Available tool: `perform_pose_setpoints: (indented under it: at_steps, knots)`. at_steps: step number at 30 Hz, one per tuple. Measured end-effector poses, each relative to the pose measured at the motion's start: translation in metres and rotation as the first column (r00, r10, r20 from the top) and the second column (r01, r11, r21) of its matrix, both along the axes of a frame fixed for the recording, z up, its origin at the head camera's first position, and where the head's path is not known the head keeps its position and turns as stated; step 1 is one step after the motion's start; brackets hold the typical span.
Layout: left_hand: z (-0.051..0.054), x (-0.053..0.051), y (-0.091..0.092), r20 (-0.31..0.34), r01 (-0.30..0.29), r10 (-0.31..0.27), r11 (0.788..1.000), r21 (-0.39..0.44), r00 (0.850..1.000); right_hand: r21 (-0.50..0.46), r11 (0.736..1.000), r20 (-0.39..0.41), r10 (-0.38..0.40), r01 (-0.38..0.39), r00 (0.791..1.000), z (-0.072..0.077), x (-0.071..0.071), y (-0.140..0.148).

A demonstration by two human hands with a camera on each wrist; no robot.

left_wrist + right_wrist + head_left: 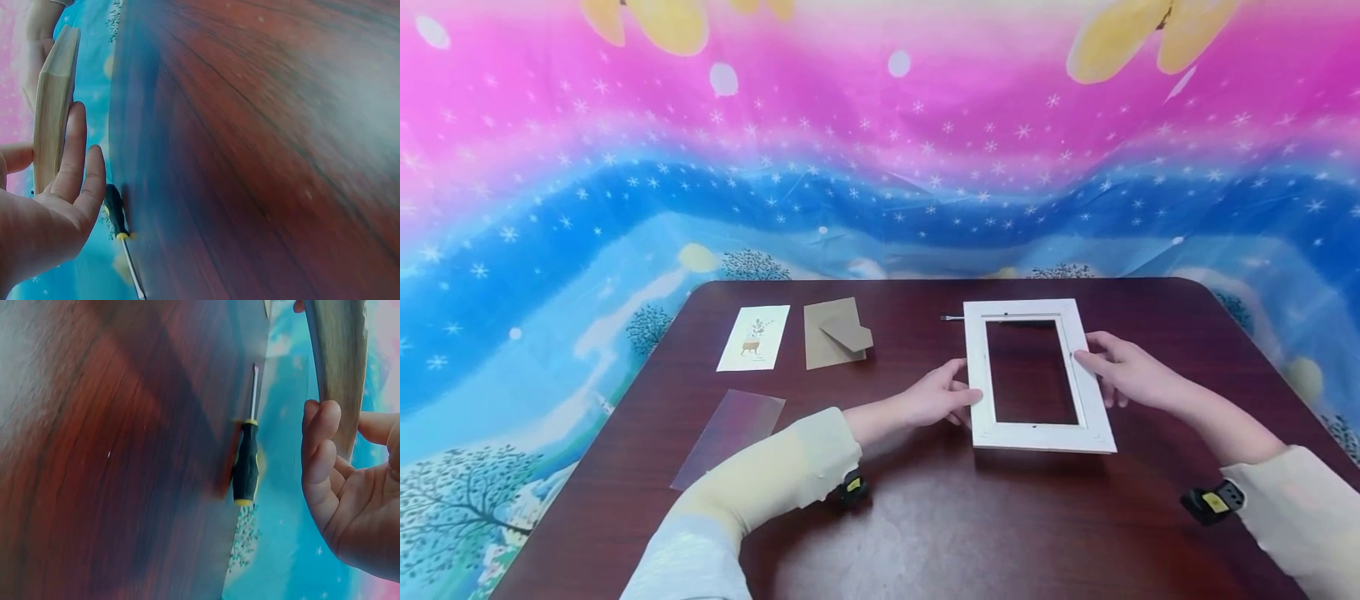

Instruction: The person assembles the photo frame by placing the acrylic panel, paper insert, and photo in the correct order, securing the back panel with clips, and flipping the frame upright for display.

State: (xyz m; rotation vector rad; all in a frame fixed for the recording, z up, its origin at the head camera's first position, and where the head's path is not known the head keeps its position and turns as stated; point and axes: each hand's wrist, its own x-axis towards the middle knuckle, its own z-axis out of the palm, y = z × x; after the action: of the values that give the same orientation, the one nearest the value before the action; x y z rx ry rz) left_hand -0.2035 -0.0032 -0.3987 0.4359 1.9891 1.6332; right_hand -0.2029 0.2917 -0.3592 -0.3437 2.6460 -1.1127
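Observation:
A white picture frame [1026, 435] with an open middle is held above the table by both hands. My left hand [942, 395] grips its left side, thumb on the upper face and fingers beneath. On the opposite side my right hand [1123, 367] pinches the edge the same way. Both wrist views show the frame's bare wooden edge [53, 119] between thumb and fingers. A screwdriver [246, 462] with a black and yellow handle lies on the table beyond; in the head view the frame hides most of it, leaving its tip [951, 317] visible.
On the table's left side lie a card with a deer picture [752, 340], a brown backing board [831, 333] with a raised stand flap, and a clear sheet [730, 433] partly behind the left sleeve. A patterned cloth [880, 167] hangs behind the dark wooden table [970, 533].

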Motion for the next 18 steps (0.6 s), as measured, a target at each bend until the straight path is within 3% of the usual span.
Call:
perform_pose_setpoints:
  at_steps: [18]
  knots:
    - [0.001, 0.002, -0.048, -0.013, -0.019, 0.019, 1.000, 0.015, 1.000, -0.084, 0.994, 0.021, 0.071, -0.069, 0.997, 0.001, -0.005, -0.041]
